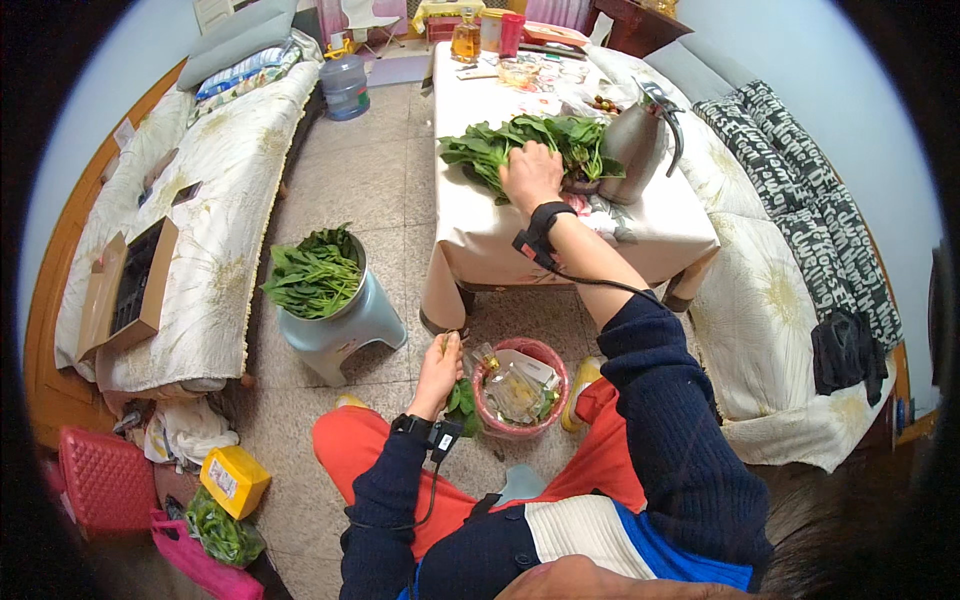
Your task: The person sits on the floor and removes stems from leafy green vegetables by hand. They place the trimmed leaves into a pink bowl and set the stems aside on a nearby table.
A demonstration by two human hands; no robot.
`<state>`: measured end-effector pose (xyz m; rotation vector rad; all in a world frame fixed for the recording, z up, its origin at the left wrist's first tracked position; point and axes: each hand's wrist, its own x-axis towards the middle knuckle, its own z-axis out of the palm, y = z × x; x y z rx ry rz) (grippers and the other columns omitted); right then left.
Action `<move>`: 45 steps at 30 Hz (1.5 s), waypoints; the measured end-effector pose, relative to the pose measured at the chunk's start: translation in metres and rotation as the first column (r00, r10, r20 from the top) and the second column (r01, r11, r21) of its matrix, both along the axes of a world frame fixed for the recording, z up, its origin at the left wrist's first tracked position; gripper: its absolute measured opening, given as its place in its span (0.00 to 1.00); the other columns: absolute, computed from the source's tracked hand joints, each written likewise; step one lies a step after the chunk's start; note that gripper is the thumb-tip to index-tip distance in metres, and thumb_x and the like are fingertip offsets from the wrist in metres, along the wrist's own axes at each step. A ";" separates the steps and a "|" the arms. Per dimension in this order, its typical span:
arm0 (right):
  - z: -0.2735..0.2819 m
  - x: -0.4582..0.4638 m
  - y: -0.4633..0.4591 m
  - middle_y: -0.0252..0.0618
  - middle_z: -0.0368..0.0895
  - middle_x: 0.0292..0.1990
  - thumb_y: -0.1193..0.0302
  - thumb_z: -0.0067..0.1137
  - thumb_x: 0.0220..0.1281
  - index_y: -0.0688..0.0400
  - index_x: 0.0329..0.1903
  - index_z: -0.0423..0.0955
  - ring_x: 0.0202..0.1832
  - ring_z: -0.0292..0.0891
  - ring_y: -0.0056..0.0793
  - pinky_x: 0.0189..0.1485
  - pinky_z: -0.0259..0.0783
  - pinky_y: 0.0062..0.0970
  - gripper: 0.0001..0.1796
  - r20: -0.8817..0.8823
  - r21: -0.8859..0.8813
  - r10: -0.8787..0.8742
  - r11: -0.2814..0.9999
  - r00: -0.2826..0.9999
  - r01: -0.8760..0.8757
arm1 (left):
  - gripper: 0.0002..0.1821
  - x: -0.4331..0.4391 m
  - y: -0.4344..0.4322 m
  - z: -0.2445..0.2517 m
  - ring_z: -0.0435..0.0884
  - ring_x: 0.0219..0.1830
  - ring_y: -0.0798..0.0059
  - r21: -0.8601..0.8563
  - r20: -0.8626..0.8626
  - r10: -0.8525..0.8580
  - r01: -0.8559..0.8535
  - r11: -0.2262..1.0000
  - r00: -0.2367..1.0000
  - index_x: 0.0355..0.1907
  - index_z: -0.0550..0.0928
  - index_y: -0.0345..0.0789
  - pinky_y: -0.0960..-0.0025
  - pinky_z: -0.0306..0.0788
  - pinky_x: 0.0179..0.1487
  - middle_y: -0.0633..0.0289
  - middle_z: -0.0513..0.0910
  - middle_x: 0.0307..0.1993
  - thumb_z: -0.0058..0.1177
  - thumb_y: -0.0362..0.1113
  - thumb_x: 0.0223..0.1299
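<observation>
My right hand [534,176] reaches onto the table and rests on a heap of leafy greens [480,150]; whether its fingers grip any stems cannot be made out. Lower down, my left hand [439,375] is closed around a small bunch of greens [462,409], its leaves hanging below the fist and its stem ends showing above. Beside that bunch, on the floor between my feet, stands a pink waste bin [484,420] with a clear plastic container and scraps inside. More greens [315,274] fill a metal basin [365,262] on a light blue plastic stool [337,337].
A steel vacuum jug [634,154] stands close to the right of the heap on the cloth-covered table [480,259]. Covered sofas flank both sides [217,247]. A water bottle [345,86] stands on the floor. Cables run from bands on both my wrists.
</observation>
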<state>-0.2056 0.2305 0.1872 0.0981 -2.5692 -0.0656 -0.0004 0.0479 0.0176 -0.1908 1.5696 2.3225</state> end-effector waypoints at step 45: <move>-0.165 0.242 0.059 0.31 0.72 0.41 0.73 0.50 0.65 0.63 0.49 0.67 0.43 0.69 0.15 0.47 0.68 0.19 0.12 0.133 -0.979 0.806 0.015 0.576 0.205 | 0.07 0.022 0.056 0.009 0.69 0.23 0.91 -0.343 -0.177 -0.354 0.279 0.897 0.918 0.37 0.78 0.34 0.84 0.62 0.25 0.73 0.77 0.25 0.57 0.34 0.59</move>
